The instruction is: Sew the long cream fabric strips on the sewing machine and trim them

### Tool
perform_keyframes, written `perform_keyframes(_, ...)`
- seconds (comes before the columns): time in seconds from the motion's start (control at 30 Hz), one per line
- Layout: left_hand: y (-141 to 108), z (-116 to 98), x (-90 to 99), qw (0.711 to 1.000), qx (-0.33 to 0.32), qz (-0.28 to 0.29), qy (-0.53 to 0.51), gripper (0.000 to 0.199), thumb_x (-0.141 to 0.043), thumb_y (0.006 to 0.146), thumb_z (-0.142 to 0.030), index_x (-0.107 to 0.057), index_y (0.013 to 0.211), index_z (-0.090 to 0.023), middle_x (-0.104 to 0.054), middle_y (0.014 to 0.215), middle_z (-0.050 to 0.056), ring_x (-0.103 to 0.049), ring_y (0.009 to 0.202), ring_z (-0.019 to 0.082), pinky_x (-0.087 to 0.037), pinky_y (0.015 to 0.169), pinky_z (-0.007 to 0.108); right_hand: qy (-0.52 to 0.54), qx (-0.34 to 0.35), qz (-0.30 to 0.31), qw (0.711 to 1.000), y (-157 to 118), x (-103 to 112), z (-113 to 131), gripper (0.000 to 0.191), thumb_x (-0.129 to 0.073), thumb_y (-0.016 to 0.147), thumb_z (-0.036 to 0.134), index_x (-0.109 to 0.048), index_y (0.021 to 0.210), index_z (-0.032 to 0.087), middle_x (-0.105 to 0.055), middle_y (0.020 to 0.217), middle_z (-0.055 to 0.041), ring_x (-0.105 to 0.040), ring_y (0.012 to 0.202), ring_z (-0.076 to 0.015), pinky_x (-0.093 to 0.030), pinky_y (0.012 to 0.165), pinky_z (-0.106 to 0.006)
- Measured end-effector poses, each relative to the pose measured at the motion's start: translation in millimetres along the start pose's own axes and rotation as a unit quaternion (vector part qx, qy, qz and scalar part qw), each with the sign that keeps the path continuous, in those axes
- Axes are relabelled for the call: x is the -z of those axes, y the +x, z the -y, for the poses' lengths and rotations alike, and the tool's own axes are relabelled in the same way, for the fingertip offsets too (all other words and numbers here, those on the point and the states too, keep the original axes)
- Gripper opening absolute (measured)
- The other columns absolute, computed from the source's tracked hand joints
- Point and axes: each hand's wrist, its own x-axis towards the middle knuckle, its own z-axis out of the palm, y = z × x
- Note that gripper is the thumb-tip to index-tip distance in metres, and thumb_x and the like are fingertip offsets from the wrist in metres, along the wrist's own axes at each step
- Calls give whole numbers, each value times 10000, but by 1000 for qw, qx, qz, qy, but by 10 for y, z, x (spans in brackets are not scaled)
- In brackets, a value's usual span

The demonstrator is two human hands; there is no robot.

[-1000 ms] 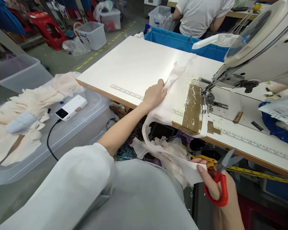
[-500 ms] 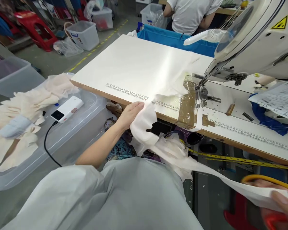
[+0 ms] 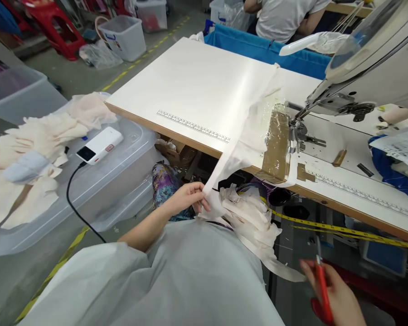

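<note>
My left hand (image 3: 193, 198) is closed on the edge of a pale fabric strip (image 3: 240, 151), which runs up over the table's front edge towards the sewing machine (image 3: 347, 86). Below the table, a bunched heap of the same pale fabric (image 3: 251, 213) hangs by my lap. At the lower right, my right hand (image 3: 340, 294) grips red-handled scissors (image 3: 323, 285), blades pointing up and away. A loose fabric tail (image 3: 285, 271) ends at the fingertips of that hand; whether they touch it, I cannot tell.
Brown tape (image 3: 275, 145) covers the table (image 3: 190, 81) beside the needle area. On the left, a clear plastic bin (image 3: 129, 149) carries cut fabric pieces (image 3: 37, 140) and a white device (image 3: 100, 145) with a cable. A yellow measuring tape (image 3: 313, 222) hangs under the table edge. Another person (image 3: 289, 20) sits beyond.
My left hand has come down off the table edge towards my lap, drawing the strip with it. My right hand has moved left and inward; the long fabric stretched to it has dropped slack.
</note>
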Motion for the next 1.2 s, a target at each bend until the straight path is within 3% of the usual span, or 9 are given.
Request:
perform_keyframes(0.07,-27,17,-104,1000,-4,5,-15,511,-736,730,-609,-538,859,-156,-697,656,62,-701,619,192,-519,509,221,48,6,75,996,107,-161,361,491,-627,761,724,-601,831,239,-667,759,-73,-652,677,-262,-558,616,-355)
perform_keyframes(0.13,-47,32,-168,1000,1,2,-17,530,-722,738,-644,-537,841,-158,-681,614,45,-698,584,186,-510,495,209,131,49,212,967,231,-286,780,512,-519,831,737,-544,787,228,-605,738,-49,-604,665,-223,-553,623,-335)
perform_keyframes(0.2,-64,38,-195,1000,15,0,-17,540,-716,737,-660,-536,822,-158,-671,587,37,-685,541,173,-488,476,192,137,106,311,934,372,-373,1167,483,-523,865,691,-488,743,225,-541,720,-17,-537,648,-184,-526,609,-306)
perform_keyframes(0.27,-79,36,-201,999,27,-4,-19,548,-719,725,-669,-538,812,-159,-667,576,32,-675,515,167,-462,451,181,106,148,371,911,528,-435,1448,474,-531,881,662,-442,716,226,-471,690,9,-476,634,-162,-494,580,-285)
perform_keyframes(0.37,-94,26,-193,999,32,-10,-19,548,-717,723,-673,-557,809,-156,-660,570,24,-668,503,163,-448,439,179,55,178,412,892,751,-516,1648,507,-512,882,683,-384,695,229,-400,668,26,-423,614,-148,-444,534,-270)
perform_keyframes(0.63,-56,-3,-153,997,60,-13,-52,546,-766,695,-642,-597,811,-136,-703,631,73,-708,608,184,-509,521,200,-6,217,426,878,1029,-629,1786,568,-450,856,756,-344,662,233,-333,620,46,-316,572,-130,-266,495,-259)
perform_keyframes(0.97,-10,56,-131,995,61,-14,-74,535,-777,702,-621,-615,830,-128,-713,636,69,-718,623,187,-527,535,198,-141,252,311,905,995,-655,1749,543,-396,889,732,-326,671,239,-452,595,20,-396,551,-152,-258,524,-267)
perform_keyframes(1.2,-6,81,-136,995,61,-14,-74,531,-768,713,-618,-628,819,-117,-708,636,69,-716,621,192,-520,537,205,-154,250,267,918,952,-708,1724,580,-324,874,772,-295,636,244,-450,544,5,-371,498,-149,-258,511,-274)
